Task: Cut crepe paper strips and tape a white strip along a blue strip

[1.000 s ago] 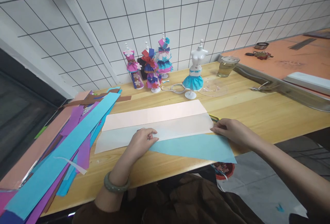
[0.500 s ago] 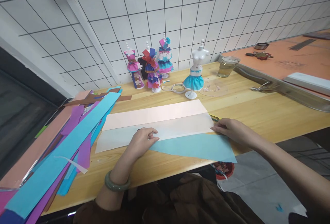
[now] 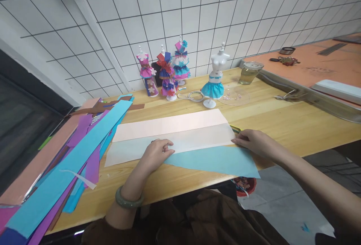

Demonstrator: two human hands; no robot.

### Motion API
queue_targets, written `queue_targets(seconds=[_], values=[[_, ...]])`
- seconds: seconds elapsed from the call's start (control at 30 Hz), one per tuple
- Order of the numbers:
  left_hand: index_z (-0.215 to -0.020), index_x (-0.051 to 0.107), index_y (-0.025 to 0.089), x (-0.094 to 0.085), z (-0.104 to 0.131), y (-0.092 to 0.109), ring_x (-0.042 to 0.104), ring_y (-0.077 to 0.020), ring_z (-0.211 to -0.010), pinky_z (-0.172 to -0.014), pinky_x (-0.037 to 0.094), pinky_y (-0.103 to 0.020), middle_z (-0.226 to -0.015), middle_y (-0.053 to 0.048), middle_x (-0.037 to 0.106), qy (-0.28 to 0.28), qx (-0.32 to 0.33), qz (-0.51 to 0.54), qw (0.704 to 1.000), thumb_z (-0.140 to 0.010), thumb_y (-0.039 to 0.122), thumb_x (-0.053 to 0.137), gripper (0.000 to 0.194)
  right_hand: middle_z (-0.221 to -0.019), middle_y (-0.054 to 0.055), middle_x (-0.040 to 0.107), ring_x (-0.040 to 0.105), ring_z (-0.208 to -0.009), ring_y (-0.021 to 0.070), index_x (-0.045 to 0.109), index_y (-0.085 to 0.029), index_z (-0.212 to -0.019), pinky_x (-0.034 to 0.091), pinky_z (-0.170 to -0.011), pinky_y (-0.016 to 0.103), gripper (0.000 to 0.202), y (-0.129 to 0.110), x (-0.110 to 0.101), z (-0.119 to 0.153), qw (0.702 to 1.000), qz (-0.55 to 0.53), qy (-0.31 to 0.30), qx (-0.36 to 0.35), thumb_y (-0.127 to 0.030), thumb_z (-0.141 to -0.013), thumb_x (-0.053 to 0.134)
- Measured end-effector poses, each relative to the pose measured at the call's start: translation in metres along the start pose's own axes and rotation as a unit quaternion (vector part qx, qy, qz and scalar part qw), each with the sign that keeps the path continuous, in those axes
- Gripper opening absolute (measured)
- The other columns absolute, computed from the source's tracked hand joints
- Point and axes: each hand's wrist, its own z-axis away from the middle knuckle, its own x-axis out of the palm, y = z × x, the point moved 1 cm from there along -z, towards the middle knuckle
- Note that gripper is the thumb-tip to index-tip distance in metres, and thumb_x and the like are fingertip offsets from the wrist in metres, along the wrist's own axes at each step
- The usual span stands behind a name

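Observation:
A pale sheet, folded lengthwise with a pink strip [image 3: 172,124] at the back and a whitish strip [image 3: 197,139] in front, lies on the wooden table. My left hand [image 3: 158,154] rests on the front strip with curled fingers, thumb and index a little apart, nothing visible between them. At the right end of the sheet, my right hand [image 3: 251,142] pinches the corner of the whitish strip. A light-blue piece [image 3: 214,160] extends from under the sheet toward the table's front edge. Just behind my right hand, a yellow-and-dark tool [image 3: 235,128] is partly hidden.
Coloured strips [image 3: 73,162] pile up on the left. Dressed mini mannequins [image 3: 170,75] and one in a blue skirt [image 3: 213,87] stand at the back, near tape rolls [image 3: 195,95] and a glass [image 3: 250,73]. A red bin [image 3: 246,186] is below the front edge.

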Motion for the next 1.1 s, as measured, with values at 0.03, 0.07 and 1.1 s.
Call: queue_targets(seconds=[0.03,0.07,1.1], values=[[-0.093,0.061,0.021,0.0,0.0,0.0,0.052,-0.0156,-0.072,-0.066,0.039,-0.027,-0.07,0.0,0.056,0.0,0.001,0.001,1.0,-0.071,0.033,0.053,0.026,-0.065,0.004,0.063,0.055,-0.056,0.0165,0.059,-0.02,-0.067,0.035,-0.048,0.026,0.034,0.001,0.0,0.0,1.0,-0.006,0.001,0.001,-0.05,-0.074,0.046],[-0.093,0.061,0.021,0.0,0.0,0.0,0.052,-0.0157,-0.073,-0.066,0.039,-0.027,-0.07,0.0,0.056,0.001,0.002,0.001,1.0,-0.071,0.033,0.053,0.026,-0.066,0.004,0.063,0.056,-0.057,0.0164,0.059,-0.02,-0.069,0.035,-0.048,0.026,0.032,0.001,0.001,0.0,1.0,-0.013,0.003,0.002,-0.05,-0.074,0.046],[-0.093,0.061,0.023,0.004,0.002,-0.003,0.05,-0.0146,-0.072,-0.067,0.038,-0.026,-0.07,0.002,0.056,0.022,0.019,0.0,1.0,-0.072,0.032,0.055,0.024,-0.127,0.014,0.046,0.035,-0.122,0.0258,0.044,-0.008,-0.125,0.028,-0.1,0.047,0.048,-0.103,0.071,0.037,0.906,0.2,0.161,-0.338,-0.037,-0.087,0.037]])
